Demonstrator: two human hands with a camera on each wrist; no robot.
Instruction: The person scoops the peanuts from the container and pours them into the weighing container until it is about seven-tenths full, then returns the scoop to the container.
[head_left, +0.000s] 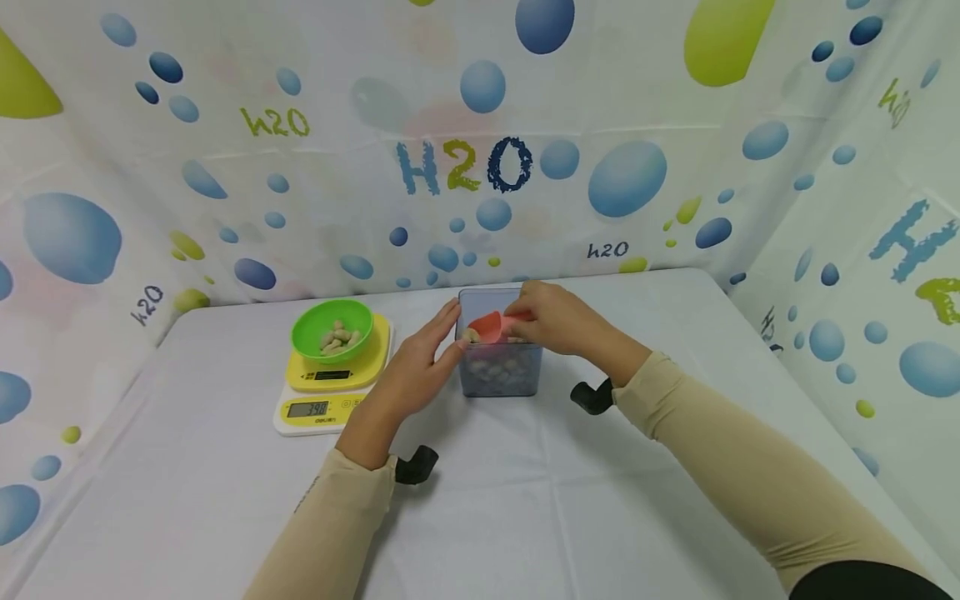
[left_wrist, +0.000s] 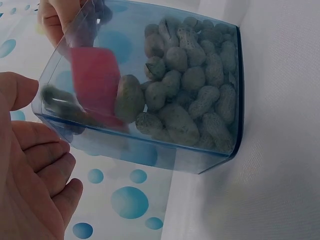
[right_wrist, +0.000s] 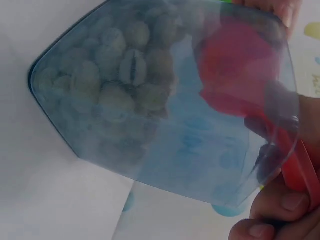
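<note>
A translucent blue square container [head_left: 487, 298] stands on the table, its lower part filled with unshelled peanuts [left_wrist: 200, 107]. My right hand [head_left: 558, 321] grips the handle of a red scoop [right_wrist: 235, 70], whose bowl is down inside the container's mouth above the pile. A peanut shows by the scoop's bowl; how full the bowl is cannot be seen. On the container's left side, near the rim, is my left hand [head_left: 412, 371], fingers extended and thumb spread. In the left wrist view its thumb and fingers lie at the container's upper end.
Left of the container is a yellow and white kitchen scale [head_left: 322, 412] with lit digits. A green bowl [head_left: 303, 333] holding several peanuts sits on its platform. White cloth covers the table [head_left: 487, 500], and a patterned curtain [head_left: 337, 200] hangs behind.
</note>
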